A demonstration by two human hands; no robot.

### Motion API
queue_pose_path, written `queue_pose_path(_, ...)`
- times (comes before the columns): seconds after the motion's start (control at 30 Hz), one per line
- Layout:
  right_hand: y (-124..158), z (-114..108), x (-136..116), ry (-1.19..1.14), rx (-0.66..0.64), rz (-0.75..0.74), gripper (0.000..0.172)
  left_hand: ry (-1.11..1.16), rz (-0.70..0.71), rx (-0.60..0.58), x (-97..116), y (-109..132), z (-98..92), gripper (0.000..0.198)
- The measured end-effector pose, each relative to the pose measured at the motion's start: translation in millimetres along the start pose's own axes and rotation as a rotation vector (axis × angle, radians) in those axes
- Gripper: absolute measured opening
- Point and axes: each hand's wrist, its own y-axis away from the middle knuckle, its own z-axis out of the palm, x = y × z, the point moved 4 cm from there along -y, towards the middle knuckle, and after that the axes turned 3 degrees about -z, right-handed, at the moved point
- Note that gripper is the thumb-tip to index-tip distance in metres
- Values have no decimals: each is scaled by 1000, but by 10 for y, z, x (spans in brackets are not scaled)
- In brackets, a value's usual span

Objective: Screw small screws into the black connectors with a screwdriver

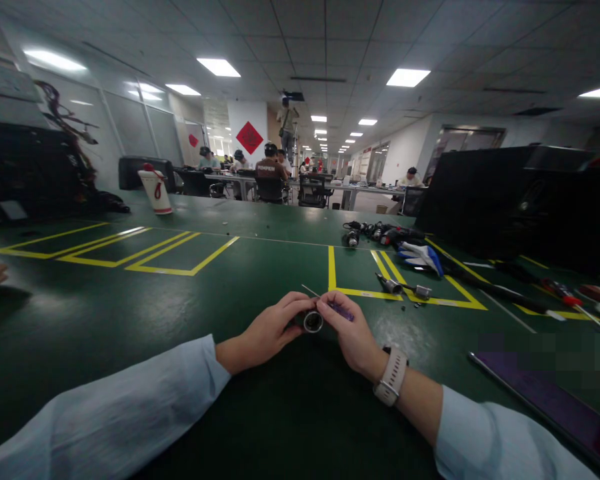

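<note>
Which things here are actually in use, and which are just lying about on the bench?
In use:
left hand
right hand
metal cylinder held between both
purple tool in the right hand

Lying about:
cup
gloves
metal parts
drill parts
screwdrivers
tablet

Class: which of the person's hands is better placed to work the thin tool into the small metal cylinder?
Right. The right hand grips the purple-handled tool; the left hand steadies the metal cylinder.
</note>
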Motion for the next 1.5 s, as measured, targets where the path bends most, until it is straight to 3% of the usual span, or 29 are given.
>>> queue_pose_path(0.17,15,4,-33,40,-34,-59,15,-8,-13,-56,18,9,2,49)
queue_pose_path(0.4,32,16,-76,204,-93,-107,14,-19,-26,-48,-29,23,24,48)
queue_pose_path(0.5,36,-5,-126,455,-105,-217,15,-22,-83,-59,-73,22,32,43)
queue_pose_path(0.6,48,-80,-159,850,-157,-291,20,-59,-148,-103,-72,20,34,39)
queue_pose_path(0.73,97,-329,-174,1411,-232,-209,19,-112,-167,-147,-20,18,28,37)
queue_pose_path(0.9,186,-822,-244,1714,-61,-68,14,-96,-177,-136,-6,15,22,36)
queue_pose_path(1.03,212,-1139,-218,1732,-42,30,15,-88,-167,-143,1,11,22,35)
queue_pose_path(1.17,220,-1243,-197,1647,-60,132,16,-105,-175,-156,9,10,22,35)
queue_pose_path(1.33,285,-1071,-235,1474,-106,198,17,-63,-170,-163,15,6,19,36)
queue_pose_path(1.5,475,-646,-262,1324,-211,155,14,-80,-88,-183,38,-9,29,35)
